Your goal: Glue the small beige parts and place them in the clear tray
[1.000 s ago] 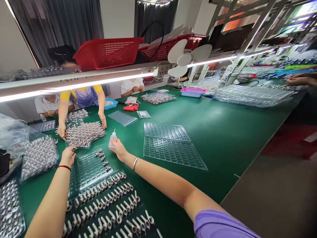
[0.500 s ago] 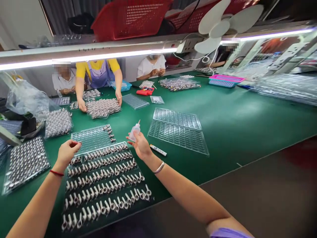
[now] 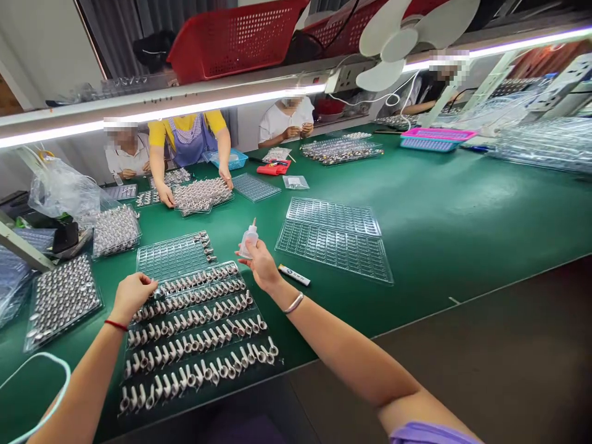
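Note:
My right hand (image 3: 263, 266) holds a small translucent squeeze bottle (image 3: 249, 242) upright, its thin tip pointing up. Rows of small silver metal pieces (image 3: 194, 342), each with a ring-like end, lie in front of me on transparent trays. At the back left of these rows, my left hand (image 3: 133, 297) is closed in a pinch over the pieces; whatever is between its fingertips is too hidden to name. Just behind stands a transparent compartment tray (image 3: 171, 256), with several dark metal pieces (image 3: 205, 245) along its right side. A white marker-like tube (image 3: 295, 275) lies beside my right wrist.
Two transparent trays (image 3: 333, 246) lie right of centre. Filled trays (image 3: 65, 299) sit at the left. Across the green table (image 3: 444, 228), a co-worker in yellow (image 3: 189, 139) holds a loaded tray (image 3: 203, 196). A light bar (image 3: 185, 111) and fan (image 3: 398, 46) hang overhead.
My left hand has moved slightly right and down, onto the back rows of metal pieces. My right hand still holds the bottle, now more upright. The camera view has shifted a little.

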A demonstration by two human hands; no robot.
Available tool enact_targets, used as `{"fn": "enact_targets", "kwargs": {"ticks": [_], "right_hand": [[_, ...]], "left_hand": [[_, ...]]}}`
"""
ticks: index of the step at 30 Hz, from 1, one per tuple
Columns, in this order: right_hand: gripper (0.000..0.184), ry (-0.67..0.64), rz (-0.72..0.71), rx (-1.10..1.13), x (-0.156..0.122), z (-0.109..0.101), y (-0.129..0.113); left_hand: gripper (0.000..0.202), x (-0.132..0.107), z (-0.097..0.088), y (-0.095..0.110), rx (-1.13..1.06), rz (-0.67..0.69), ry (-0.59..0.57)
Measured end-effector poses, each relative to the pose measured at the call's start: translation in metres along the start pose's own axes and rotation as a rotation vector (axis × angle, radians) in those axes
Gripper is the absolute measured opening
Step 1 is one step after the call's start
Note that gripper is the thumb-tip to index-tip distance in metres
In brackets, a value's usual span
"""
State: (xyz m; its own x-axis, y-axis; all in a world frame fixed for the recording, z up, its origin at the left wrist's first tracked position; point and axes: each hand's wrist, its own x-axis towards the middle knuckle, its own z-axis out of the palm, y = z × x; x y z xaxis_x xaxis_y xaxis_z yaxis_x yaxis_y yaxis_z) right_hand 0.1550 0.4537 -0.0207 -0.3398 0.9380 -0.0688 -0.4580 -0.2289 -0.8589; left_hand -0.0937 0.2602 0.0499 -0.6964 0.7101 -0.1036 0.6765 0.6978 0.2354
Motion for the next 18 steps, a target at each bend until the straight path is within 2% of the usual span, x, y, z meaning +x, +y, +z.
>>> {"fn": "enact_targets", "kwargs": {"ticks": [8,18], "right_hand": [[0.03,-0.013,0.005,-0.004,0.001,-0.0005,-0.0036],[0.034,-0.04,0.006,-0.001,-0.0001,0.0012,-0.0058]], "left_hand": [[0.026,-0.0013,0.0053,0.0058,0.123,0.016,0.048],[0.016,-0.0012,0.0065,0.0073,0.141,0.067,0.141]]}}
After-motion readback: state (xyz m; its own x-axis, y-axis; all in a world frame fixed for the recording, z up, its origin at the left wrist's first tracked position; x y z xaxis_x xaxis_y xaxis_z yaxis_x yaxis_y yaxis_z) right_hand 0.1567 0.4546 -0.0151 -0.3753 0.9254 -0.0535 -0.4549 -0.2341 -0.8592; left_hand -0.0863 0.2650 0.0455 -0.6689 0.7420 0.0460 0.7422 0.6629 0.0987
